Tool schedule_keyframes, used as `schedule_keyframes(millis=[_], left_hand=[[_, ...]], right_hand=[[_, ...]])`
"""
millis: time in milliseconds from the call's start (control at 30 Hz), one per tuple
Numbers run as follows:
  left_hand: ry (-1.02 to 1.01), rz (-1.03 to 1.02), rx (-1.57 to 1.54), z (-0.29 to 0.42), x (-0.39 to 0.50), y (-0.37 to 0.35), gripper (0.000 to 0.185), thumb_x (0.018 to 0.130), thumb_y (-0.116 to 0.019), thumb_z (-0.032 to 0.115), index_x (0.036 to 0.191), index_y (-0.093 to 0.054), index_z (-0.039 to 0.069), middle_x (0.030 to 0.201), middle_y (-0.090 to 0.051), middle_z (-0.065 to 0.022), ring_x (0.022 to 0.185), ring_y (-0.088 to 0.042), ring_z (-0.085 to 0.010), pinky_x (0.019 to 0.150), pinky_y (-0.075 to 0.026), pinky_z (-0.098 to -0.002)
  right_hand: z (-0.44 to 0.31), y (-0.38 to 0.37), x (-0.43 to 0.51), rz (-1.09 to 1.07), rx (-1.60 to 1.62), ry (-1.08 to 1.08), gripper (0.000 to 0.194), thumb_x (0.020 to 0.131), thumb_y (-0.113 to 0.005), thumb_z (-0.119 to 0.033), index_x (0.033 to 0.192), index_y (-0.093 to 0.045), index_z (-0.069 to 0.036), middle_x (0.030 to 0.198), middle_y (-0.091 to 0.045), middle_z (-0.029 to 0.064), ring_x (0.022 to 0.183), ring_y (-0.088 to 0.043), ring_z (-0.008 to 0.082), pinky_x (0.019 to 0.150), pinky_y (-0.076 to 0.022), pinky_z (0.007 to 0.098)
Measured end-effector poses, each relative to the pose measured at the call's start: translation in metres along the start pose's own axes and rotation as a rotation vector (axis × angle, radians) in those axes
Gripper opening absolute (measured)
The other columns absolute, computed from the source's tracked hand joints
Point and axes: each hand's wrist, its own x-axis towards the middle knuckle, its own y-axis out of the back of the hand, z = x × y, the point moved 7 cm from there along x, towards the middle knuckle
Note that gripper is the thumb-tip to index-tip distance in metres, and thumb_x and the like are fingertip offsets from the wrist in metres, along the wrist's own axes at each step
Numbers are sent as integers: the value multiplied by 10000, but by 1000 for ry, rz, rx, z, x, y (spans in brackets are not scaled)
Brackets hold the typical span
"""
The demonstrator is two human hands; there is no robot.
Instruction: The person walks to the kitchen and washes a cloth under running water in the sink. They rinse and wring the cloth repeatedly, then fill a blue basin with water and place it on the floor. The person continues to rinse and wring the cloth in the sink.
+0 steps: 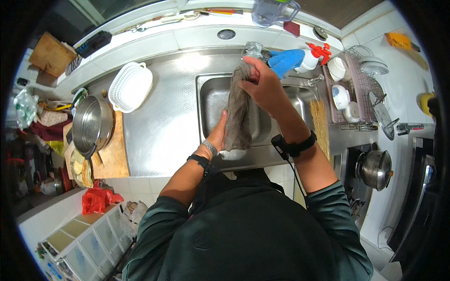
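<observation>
A damp-looking grey-brown cloth (238,109) hangs lengthwise over the stainless steel sink (214,95), bunched into a long strip. My left hand (217,135) holds its lower part, thumb pointing up along the left edge and the other fingers mostly hidden behind it. At the upper end is my right hand (262,82), its thumb and curled fingers around the cloth's right side. A white item (233,155), partly covered by the cloth, lies at the sink's front rim.
A white plastic basket (130,87) stands left on the steel counter, beside a steel pot (92,123) on a wooden board (117,154). Behind the sink are a blue cloth (286,61) and a red-topped spray bottle (311,59). A straw brush (320,123) and dish rack (355,87) stand right.
</observation>
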Motion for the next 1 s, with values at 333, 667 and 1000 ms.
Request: schedule_keyframes(millis=[333, 667, 1000], left_hand=[[223, -83, -576, -47, -40, -13, 1140, 992, -471, 914, 1759, -303, 88, 1768, -398, -167, 1620, -417, -331, 1323, -355, -532], [172, 115, -520, -52, -8, 10, 346, 1007, -769, 118, 1335, -684, 48, 1183, -759, -130, 989, -756, -236, 700, -639, -385], [189, -270, 444, -7, -3, -59, 441, 934, -884, 174, 1305, -717, 5, 1140, -781, -85, 978, -738, -189, 744, -591, -345]], right_hand=[[49, -52, -76, -211, -665, 310, 634, 909, -740, -26, 1522, -595, -99, 1207, -765, 209, 1123, -741, 404, 1021, -574, 524], [68, -25, -142, -393, -704, 302, 735, 823, -770, 18, 1516, -629, -182, 1390, -677, 124, 1274, -671, 373, 1162, -516, 523], [117, -25, -90, -744, -955, 395, 856, 879, -814, -179, 1667, -480, -160, 1286, -749, 127, 1109, -750, 373, 848, -644, 508]])
